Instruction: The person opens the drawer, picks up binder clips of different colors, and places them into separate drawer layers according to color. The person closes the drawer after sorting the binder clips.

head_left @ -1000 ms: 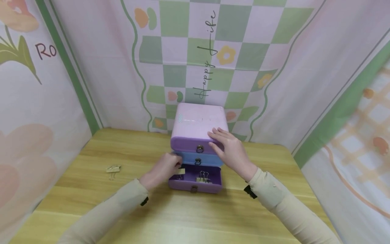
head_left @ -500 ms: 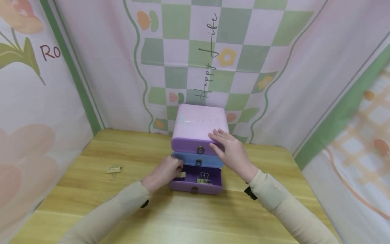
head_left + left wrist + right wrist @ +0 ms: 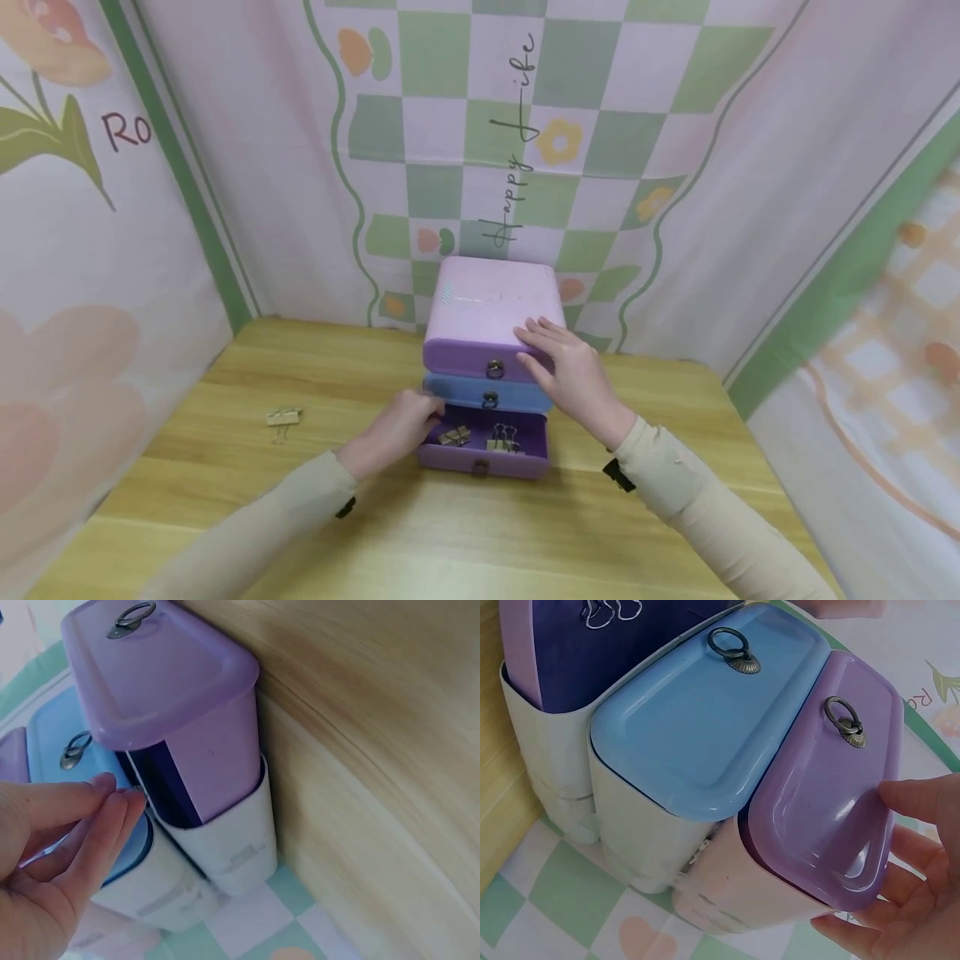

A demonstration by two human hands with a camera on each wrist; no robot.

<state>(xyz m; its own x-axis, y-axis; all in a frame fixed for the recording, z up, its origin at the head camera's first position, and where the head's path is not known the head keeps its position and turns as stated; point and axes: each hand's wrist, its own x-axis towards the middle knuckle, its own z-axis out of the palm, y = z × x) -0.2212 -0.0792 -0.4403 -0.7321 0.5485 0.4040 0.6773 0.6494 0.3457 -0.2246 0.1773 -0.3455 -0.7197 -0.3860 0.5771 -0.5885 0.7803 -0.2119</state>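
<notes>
A small three-tier drawer box (image 3: pixel 495 296) stands against the backdrop, its bottom purple drawer (image 3: pixel 513 465) pulled out. Gold binder clips (image 3: pixel 454 435) lie in that drawer's left part, and more binder clips (image 3: pixel 501 440) with wire handles up sit to the right. My left hand (image 3: pixel 401 425) is at the drawer's left side; in the left wrist view its thumb and fingertips (image 3: pixel 124 796) come together with no clip showing between them. My right hand (image 3: pixel 573 371) rests on the box's right front corner, fingers on top and thumb on the purple top drawer (image 3: pixel 832 787).
Another gold binder clip (image 3: pixel 283 417) lies on the wooden table (image 3: pixel 360 550) to the left. Above the open drawer, the blue middle drawer (image 3: pixel 712 720) is closed, with a ring pull (image 3: pixel 731 645). A patterned cloth backdrop (image 3: pixel 435 125) hangs close behind the box.
The gold binder clip my left hand held now lies in the open drawer. That hand has moved slightly left, off the clip. My right hand stays on the box.
</notes>
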